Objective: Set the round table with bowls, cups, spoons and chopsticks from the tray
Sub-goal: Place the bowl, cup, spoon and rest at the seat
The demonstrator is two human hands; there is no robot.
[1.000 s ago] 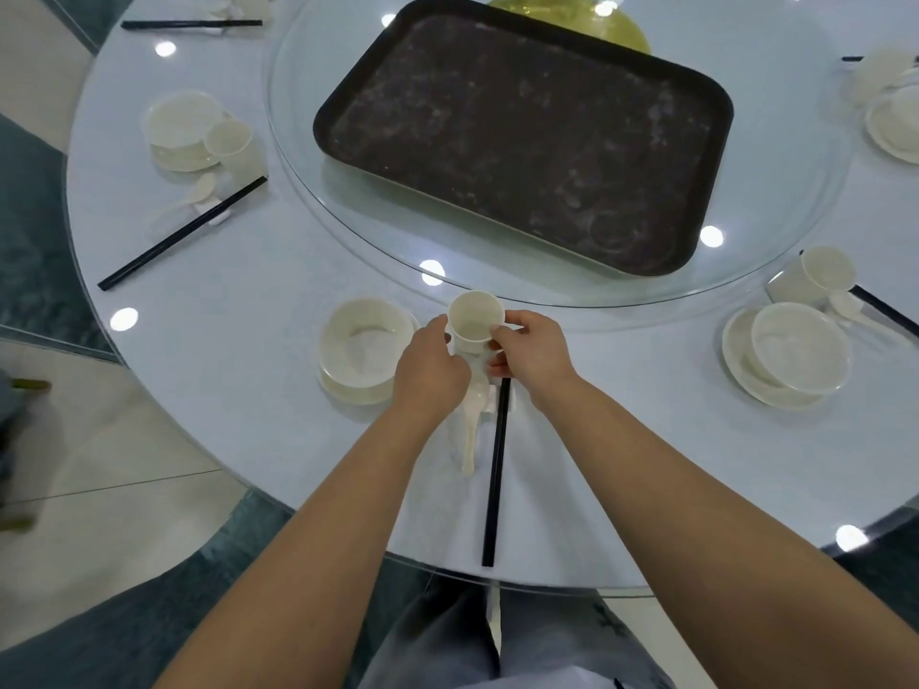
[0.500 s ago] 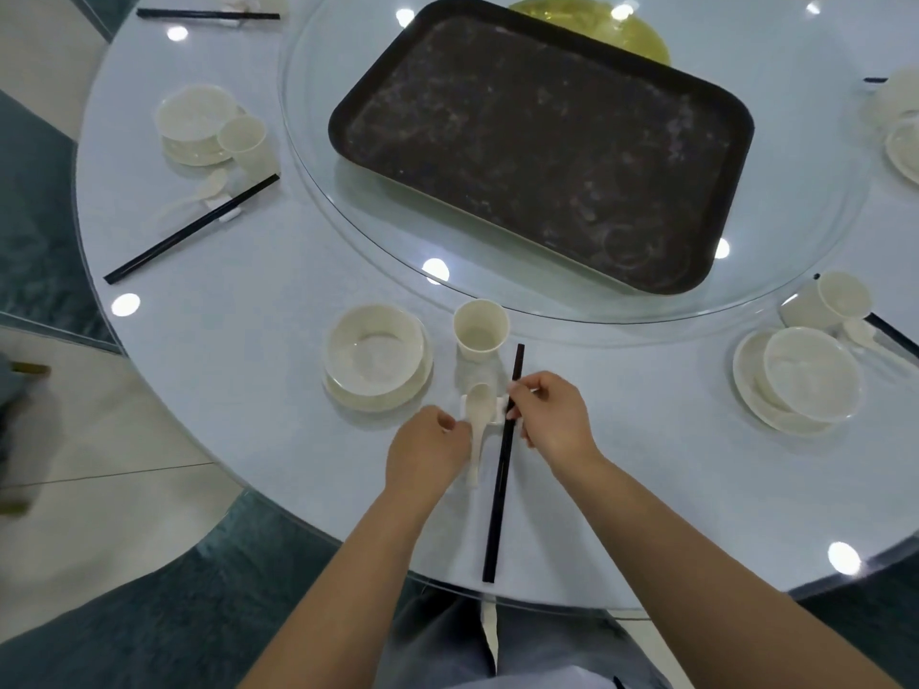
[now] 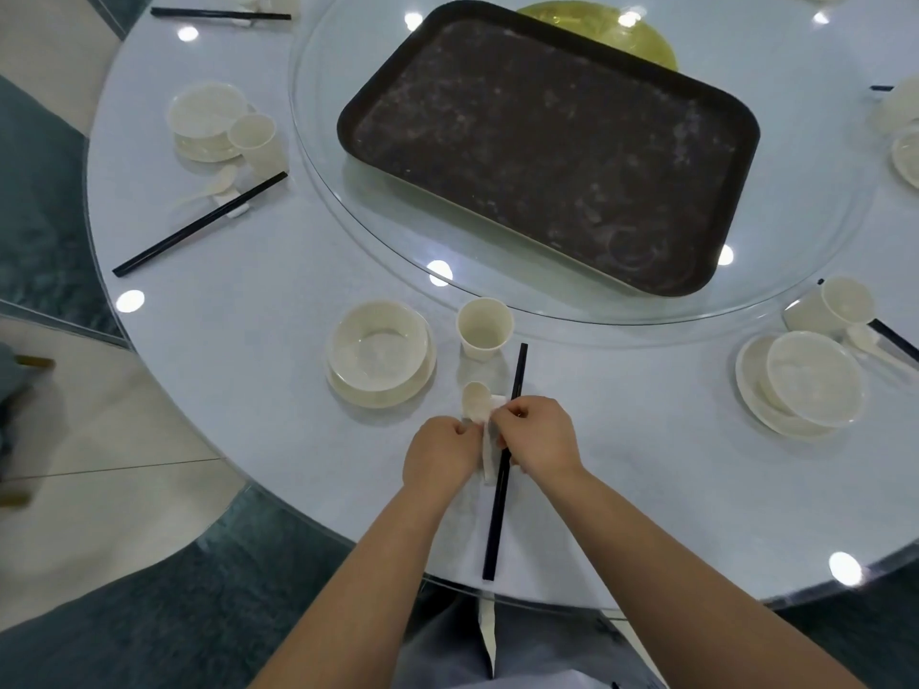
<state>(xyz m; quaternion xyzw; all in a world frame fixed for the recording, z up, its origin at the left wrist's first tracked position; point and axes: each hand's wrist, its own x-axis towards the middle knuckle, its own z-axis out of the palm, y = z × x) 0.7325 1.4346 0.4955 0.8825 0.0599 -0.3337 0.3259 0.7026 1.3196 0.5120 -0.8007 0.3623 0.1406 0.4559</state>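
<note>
Before me on the round table stand a cream bowl on a saucer and a cream cup. Just below the cup lies a cream spoon, beside a white rest and black chopsticks that run toward the table's near edge. My left hand pinches the spoon's handle. My right hand pinches the chopsticks near the rest. The dark brown tray sits bare on the glass turntable.
Set places lie at the left, with bowl, cup and chopsticks, and at the right, with bowl and cup. More settings sit at the far edges. A yellow dish shows behind the tray.
Both hands let go of the cup and drew back toward me. They now sit on the spoon and chopsticks, and the cup stands alone.
</note>
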